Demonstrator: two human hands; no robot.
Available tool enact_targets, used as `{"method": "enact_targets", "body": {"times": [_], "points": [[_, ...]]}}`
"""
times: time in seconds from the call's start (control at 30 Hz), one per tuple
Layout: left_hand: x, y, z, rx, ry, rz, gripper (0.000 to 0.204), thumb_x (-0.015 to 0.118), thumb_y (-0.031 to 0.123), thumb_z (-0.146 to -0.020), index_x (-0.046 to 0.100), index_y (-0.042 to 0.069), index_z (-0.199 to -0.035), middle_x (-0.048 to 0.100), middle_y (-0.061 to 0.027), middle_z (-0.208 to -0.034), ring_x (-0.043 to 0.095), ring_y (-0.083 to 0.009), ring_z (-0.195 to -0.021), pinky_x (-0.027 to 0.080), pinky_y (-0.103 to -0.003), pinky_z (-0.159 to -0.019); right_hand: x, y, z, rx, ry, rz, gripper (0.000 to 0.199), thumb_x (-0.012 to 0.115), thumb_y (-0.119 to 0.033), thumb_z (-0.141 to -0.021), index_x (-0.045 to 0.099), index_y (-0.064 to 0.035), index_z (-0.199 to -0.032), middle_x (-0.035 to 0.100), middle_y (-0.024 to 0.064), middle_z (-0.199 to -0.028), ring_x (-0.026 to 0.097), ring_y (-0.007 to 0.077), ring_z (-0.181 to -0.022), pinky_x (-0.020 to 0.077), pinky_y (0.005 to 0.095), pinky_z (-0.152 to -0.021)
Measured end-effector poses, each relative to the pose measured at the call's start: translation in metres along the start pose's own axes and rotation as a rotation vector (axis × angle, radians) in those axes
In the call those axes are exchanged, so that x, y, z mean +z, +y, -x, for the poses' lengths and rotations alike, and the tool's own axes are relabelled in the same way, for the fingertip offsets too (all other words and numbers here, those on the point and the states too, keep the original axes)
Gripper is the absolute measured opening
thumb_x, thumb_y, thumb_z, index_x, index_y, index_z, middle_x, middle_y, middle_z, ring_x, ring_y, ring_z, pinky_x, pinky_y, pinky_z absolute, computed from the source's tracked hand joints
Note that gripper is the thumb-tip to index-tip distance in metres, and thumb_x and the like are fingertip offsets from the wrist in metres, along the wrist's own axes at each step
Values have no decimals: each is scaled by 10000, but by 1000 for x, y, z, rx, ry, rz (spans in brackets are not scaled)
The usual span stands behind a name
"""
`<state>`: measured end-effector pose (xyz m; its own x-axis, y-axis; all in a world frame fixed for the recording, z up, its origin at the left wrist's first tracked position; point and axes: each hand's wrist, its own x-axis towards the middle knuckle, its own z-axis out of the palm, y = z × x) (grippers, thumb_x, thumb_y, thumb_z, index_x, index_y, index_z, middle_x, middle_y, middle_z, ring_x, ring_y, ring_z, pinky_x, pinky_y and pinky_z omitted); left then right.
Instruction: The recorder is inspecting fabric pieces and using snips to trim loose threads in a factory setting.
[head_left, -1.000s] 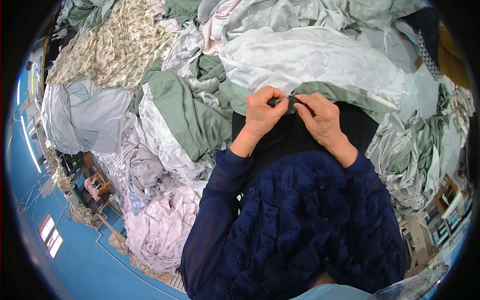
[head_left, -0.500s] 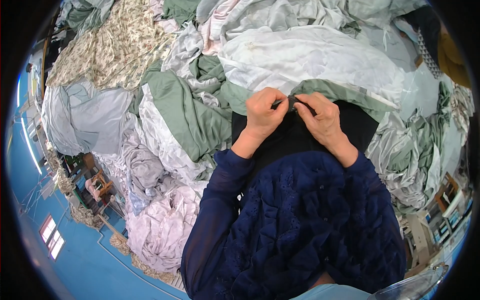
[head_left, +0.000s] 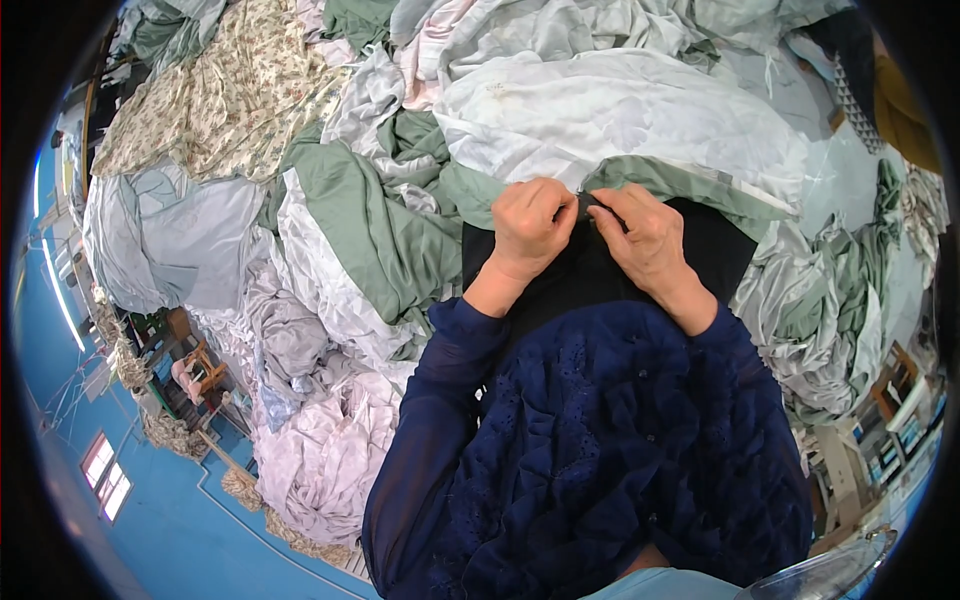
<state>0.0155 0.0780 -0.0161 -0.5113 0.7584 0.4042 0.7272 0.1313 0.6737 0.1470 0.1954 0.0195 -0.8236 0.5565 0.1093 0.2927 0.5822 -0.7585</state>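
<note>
Over my lap, my left hand [head_left: 533, 228] is closed in a pinch, knuckles up, at the edge of a green and white cloth. My right hand [head_left: 645, 235] pinches the same edge just beside it, thumb and forefinger together. A dark, shadowed fold of the cloth's green border [head_left: 700, 185] shows between the fingertips; its detail is too small to make out. Past my hands spreads the cloth's white, faintly patterned part [head_left: 620, 105]. Beneath my wrists lies black fabric [head_left: 600, 265] across my lap.
Crumpled cloth heaps surround me: green fabric [head_left: 350, 220] and pale pink cloth [head_left: 325, 450] on the left, a flowered beige cloth [head_left: 215, 95] at the far left, green and white cloth [head_left: 820, 300] on the right. A wooden frame [head_left: 845, 470] stands at the lower right.
My left hand has rolled slightly and its fingers have curled in more at the cloth edge. My right hand has barely moved, and the surrounding cloth lies almost the same.
</note>
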Motion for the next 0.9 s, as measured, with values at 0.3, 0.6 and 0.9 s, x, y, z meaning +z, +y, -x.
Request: {"method": "enact_targets", "body": {"times": [0.3,0.6,0.9], "points": [[1,1,0,44,0,-28,186,719,-5,-654,560,81,-696,591,-42,-683,597,-250,-629,439,-357,-567,-1,-1,2,-16,-2,69,169,750,-103,-784,703,-76,-944,603,67,-742,606,253,-606,470,338,-535],[-1,-1,2,-82,-56,58,129,711,-4,-699,603,56,-737,610,-50,-683,594,-214,-592,438,-322,-543,-2,4,1,61,58,-71,193,739,-57,-809,698,-39,-997,629,85,-776,606,207,-613,470,294,-558],[-16,-7,-6,-900,-190,792,145,624,-9,-882,628,-49,-1022,666,-24,-821,567,-36,-697,433,-187,-608,3,9,3,177,29,-190,224,736,-62,-826,688,-28,-1043,601,75,-760,608,166,-650,470,276,-591]]}}
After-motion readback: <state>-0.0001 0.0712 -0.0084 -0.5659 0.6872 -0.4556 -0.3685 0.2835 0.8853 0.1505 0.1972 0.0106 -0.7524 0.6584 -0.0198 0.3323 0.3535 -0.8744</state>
